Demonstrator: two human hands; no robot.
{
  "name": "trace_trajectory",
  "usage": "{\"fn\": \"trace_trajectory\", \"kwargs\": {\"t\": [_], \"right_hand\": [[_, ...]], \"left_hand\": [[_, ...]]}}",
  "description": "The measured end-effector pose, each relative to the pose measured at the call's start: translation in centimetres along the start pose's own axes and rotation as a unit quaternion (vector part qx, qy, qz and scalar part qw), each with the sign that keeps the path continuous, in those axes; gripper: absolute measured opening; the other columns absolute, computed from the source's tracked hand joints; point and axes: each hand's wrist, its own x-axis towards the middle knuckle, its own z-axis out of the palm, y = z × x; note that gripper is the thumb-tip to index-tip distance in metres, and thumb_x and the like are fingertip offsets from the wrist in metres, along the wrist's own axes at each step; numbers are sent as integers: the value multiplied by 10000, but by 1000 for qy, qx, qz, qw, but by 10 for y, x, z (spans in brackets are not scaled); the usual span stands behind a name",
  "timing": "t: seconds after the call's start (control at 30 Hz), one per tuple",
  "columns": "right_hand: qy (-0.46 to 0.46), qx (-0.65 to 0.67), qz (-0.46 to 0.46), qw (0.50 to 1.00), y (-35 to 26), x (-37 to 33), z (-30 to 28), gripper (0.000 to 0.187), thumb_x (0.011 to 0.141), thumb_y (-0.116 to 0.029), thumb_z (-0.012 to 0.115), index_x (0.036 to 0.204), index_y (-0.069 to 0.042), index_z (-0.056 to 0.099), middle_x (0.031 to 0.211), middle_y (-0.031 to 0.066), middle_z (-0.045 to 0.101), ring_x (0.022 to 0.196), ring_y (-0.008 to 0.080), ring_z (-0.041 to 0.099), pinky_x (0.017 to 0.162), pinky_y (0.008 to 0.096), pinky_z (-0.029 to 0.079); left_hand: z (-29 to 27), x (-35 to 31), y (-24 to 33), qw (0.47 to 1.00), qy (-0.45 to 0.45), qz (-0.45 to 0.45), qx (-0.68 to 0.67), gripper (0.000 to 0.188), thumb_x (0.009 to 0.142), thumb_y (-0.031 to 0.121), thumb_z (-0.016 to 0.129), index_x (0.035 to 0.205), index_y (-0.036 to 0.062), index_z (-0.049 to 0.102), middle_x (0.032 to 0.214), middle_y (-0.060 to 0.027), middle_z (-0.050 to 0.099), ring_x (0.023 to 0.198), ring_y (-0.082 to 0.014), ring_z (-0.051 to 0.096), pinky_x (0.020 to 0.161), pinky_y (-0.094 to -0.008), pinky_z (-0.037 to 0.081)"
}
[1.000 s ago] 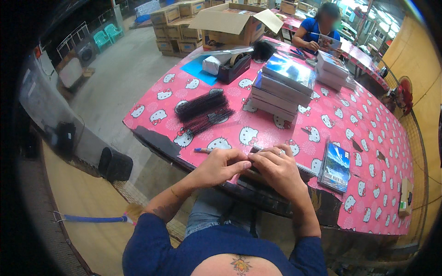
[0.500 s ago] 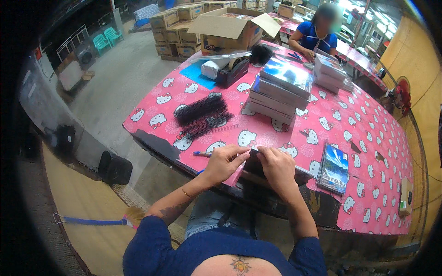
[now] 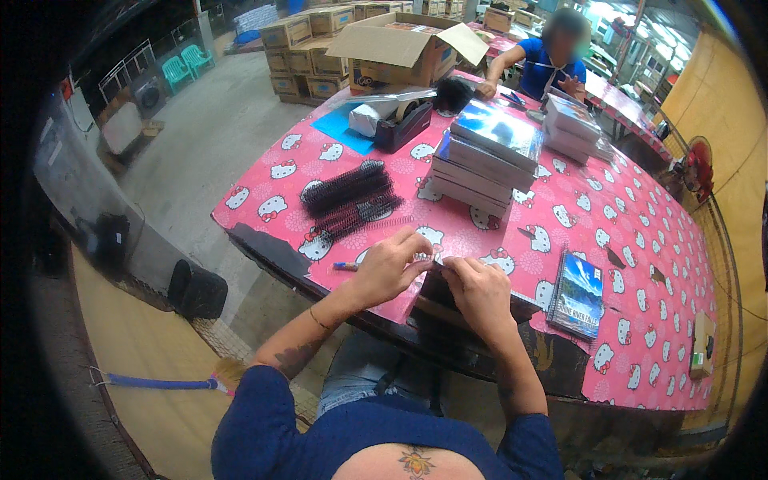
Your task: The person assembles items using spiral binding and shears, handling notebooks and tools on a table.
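Close together at the near table edge, my left hand and my right hand pinch with thumbs and fingertips at a small dark piece between them. Its kind cannot be made out. Below my right hand is a dark, flat-edged thing, largely hidden by the hand. A pen lies just left of my left hand. Beyond it is a pile of black spiral binding coils. To the right of my right hand lies a spiral-bound notebook with a blue landscape cover.
The table has a pink cat-patterned cover. A notebook stack, a tape dispenser and an open carton stand farther back. Across the table a person in blue sits by another stack. A small cardboard box is far right.
My left hand has risen slightly, its fingers more arched; my right hand has shifted a little left. Across the table, the person's arms have spread, one reaching toward the black pile.
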Motion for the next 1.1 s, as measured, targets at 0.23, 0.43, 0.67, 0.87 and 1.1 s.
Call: {"fn": "trace_trajectory", "kwargs": {"t": [0.23,0.43,0.67,0.87,1.1], "right_hand": [[-25,61,33,997,1,2,-4,167,882,-204,675,1017,-105,676,819,86,676,767,293,668,683,435,511],[-33,119,42,991,5,3,-8,146,888,-196,667,961,-71,644,817,131,655,777,344,661,692,483,520],[-61,60,41,996,7,3,-12,145,892,-228,664,942,-92,662,808,109,655,751,337,665,655,463,517],[-57,45,52,996,12,2,-11,153,891,-248,668,969,-117,684,844,80,677,750,296,676,651,440,516],[-16,-4,49,999,7,-7,-25,157,902,-249,656,999,-134,697,862,71,671,726,312,673,648,442,522]], "left_hand": [[-11,22,-8,988,-117,103,-5,225,892,179,712,1076,64,654,926,-112,652,818,-302,650,707,-388,512],[-10,24,-9,986,-134,95,-25,182,911,198,678,1045,78,654,943,-138,648,856,-335,653,736,-412,514],[-7,28,-8,985,-125,116,-15,256,933,194,669,1152,63,643,895,-132,649,795,-293,639,707,-381,501],[-21,38,-12,963,-268,-9,-20,332,938,232,670,1240,100,627,893,-102,615,722,-260,625,674,-373,501],[-7,25,-8,981,-145,107,70,237,934,323,653,1061,124,637,957,-104,615,806,-334,642,676,-433,513]]}}
